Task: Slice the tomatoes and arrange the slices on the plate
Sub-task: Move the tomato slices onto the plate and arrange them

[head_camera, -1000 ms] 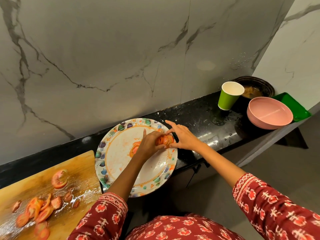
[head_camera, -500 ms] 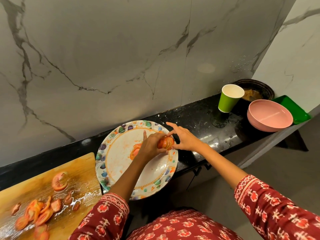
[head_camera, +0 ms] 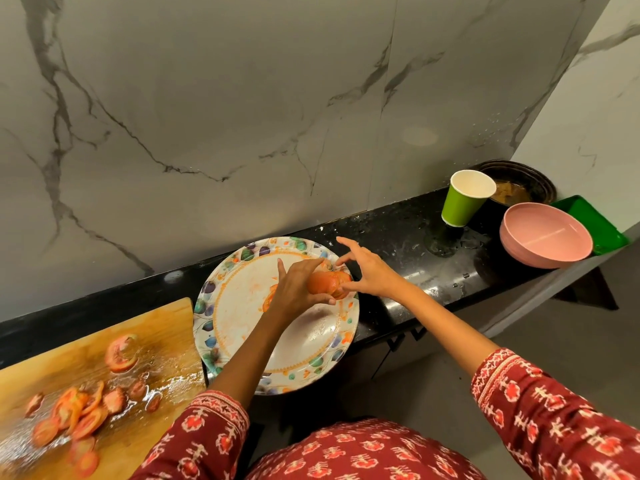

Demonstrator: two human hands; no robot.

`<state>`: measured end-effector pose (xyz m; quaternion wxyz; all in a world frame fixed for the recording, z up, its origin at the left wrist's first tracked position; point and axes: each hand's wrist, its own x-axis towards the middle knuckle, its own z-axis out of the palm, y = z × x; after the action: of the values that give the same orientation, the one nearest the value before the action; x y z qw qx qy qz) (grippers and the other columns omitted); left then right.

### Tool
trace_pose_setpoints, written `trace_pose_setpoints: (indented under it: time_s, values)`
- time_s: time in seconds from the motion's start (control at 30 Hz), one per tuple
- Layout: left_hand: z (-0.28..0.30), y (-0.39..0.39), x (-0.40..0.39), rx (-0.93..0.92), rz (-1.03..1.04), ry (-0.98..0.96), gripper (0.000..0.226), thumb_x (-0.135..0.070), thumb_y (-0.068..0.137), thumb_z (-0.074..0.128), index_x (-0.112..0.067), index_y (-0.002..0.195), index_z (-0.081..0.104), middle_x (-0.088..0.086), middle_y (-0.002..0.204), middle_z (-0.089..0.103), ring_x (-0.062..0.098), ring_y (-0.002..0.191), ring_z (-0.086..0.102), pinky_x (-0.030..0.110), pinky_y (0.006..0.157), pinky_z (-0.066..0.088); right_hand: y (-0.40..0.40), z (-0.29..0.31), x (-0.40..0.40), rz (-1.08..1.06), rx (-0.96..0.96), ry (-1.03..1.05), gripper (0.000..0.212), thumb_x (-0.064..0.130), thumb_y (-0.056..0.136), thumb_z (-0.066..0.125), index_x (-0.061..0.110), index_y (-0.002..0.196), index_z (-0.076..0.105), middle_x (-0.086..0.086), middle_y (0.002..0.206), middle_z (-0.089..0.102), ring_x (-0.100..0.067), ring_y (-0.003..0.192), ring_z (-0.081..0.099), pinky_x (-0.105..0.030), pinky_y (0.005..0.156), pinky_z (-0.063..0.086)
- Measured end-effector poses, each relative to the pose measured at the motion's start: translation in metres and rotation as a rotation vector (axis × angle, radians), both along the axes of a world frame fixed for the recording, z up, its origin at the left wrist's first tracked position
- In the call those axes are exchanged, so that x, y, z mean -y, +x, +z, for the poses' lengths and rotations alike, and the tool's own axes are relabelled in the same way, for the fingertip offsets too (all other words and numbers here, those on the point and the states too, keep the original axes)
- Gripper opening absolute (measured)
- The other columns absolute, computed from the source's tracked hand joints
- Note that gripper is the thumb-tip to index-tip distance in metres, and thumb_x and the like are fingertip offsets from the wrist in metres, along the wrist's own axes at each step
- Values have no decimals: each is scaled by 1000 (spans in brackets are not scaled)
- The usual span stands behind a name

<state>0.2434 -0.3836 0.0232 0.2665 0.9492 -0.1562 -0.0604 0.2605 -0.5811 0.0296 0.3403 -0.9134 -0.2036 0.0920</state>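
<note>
A round plate (head_camera: 242, 306) with a leaf-patterned rim sits on the black counter. Over its far right rim my left hand (head_camera: 298, 289) grips a stack of tomato slices (head_camera: 327, 283). My right hand (head_camera: 370, 271) touches the stack's right side with thumb and fingertips, the other fingers spread. One tomato slice (head_camera: 268, 298) lies on the plate, mostly hidden behind my left hand. On the wooden cutting board (head_camera: 156, 327) at the left lie a tomato end piece (head_camera: 119, 353) and several loose slices (head_camera: 74, 414) in juice.
A green paper cup (head_camera: 465, 199), a pink bowl (head_camera: 545, 235), a dark dish (head_camera: 519, 183) with brown remains and a green tray (head_camera: 595, 220) stand at the counter's right end. A marble wall rises behind. The counter's front edge runs just below the plate.
Both hands stay at the plate's far right rim with the tomato stack. The right hand's fingers have spread and its fingertips now press the stack's side.
</note>
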Motion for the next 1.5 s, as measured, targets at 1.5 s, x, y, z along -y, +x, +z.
trace_pose_setpoints:
  time_s: [1.5]
  values:
    - [-13, -12, -67, -77, 147, -52, 85, -44, 71, 74, -25, 142, 31, 0, 136, 49, 22, 134, 30, 58, 113, -4, -4, 3, -5, 40, -51, -119, 103, 24, 70, 79, 22, 148, 12, 5, 129, 57, -19, 129, 37, -44, 112, 18]
